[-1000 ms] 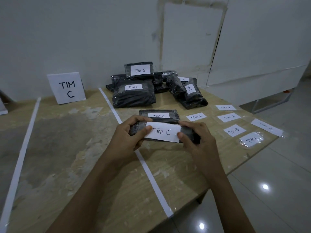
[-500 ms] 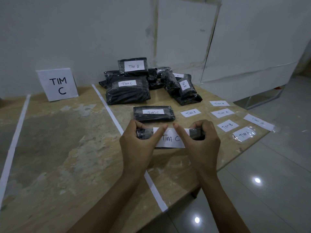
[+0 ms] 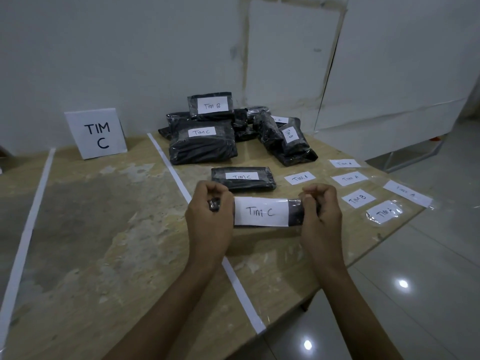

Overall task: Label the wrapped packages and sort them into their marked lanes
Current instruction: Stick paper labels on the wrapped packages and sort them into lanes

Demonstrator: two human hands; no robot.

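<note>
We are gripping the package (image 3: 296, 213) at both ends. The left hand (image 3: 209, 222) is curling its fingers (image 3: 214, 189) round the left end, and the right hand (image 3: 322, 216) is curling its fingers (image 3: 318, 190) round the right end. The "TIM C" label (image 3: 261, 211) is lying across the top face between our hands. It is looking flat and straight, though we cannot tell whether its clear tape is pressed down all the way. The package is sitting low over the near part of the bench (image 3: 117, 229), just right of the white tape line (image 3: 168, 162). We cannot tell whether it is resting on the wood or lifted clear.

We are judging that labelling this one is finishing and sorting is beginning. The TIM C sign (image 3: 97, 133) is standing at the far left, in the lane left of that tape line. So the next move is calling for carrying the package left across the line and setting it down in that lane, label up. Another TIM C package (image 3: 242, 178) is lying just beyond our hands, the pile (image 3: 205, 146) is waiting farther back, and loose labels (image 3: 300, 178) are lying to the right.
</note>
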